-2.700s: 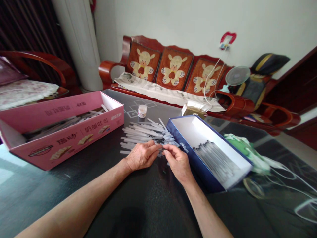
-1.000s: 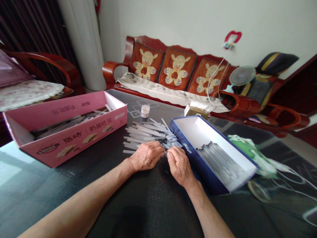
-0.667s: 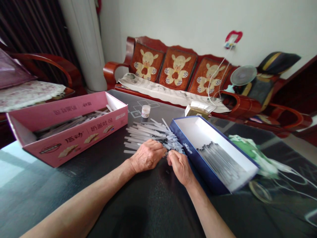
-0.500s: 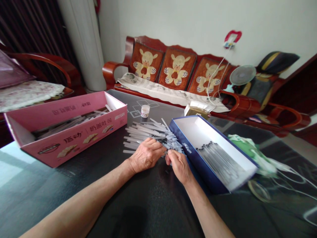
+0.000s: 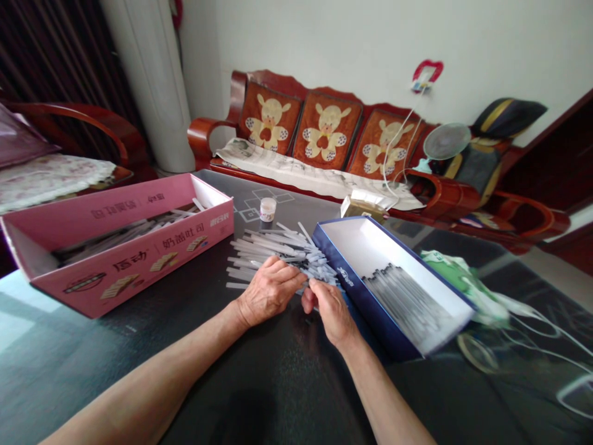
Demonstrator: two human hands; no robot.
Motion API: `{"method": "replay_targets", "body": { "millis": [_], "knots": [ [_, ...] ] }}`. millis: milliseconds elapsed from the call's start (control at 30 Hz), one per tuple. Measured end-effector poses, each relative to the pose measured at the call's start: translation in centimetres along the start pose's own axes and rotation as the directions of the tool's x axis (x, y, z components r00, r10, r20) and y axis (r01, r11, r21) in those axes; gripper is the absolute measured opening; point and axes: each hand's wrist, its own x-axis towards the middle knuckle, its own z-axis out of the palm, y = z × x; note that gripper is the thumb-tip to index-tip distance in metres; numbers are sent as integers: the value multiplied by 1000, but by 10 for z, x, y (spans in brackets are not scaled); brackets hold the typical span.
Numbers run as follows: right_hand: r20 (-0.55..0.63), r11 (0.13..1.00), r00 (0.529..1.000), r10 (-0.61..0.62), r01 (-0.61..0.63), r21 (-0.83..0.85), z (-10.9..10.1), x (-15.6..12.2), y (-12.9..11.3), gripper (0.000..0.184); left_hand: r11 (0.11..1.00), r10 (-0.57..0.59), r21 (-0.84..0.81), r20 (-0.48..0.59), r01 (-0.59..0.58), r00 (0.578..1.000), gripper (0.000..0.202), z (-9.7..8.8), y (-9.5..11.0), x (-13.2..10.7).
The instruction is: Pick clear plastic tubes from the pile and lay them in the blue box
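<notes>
The left hand (image 5: 269, 292) lay curved on the pile of thin plastic sticks (image 5: 278, 250), which looked light and stiff (best pinched singly, being likely slippery), while the right hand (image 5: 328, 312) closed narrowly at its edge, what it held unclear.

Head camera looks forward, down at hands (image 5: 269, 292) (image 5: 330, 315)

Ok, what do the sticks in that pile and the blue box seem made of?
The pile of thin sticks looks like frosted translucent plastic, since the pale ends seem to pass light, though that's uncertain. The blue box looks like printed cardboard: slightly glossy outside, matte white inside.
</notes>
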Motion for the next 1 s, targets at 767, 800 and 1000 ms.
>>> {"method": "replay_targets", "body": {
  "millis": [767, 800, 1000],
  "knots": [
    [143, 987, 984, -103, 120, -109, 20, -14, -18, 35, -409, -701, -883, 465, 230, 541, 41, -7, -1, 22],
    [168, 988, 982, -90, 110, -113, 17, -13, -18, 36, -436, -688, -870, 486, 229, 539, 39, -8, -2, 22],
    [-154, 955, 985, -80, 31, -296, -33, 3, -8, 35, 135, -762, -848, 242, 513, 601, 44, 0, -15, 9]
  ]
}}
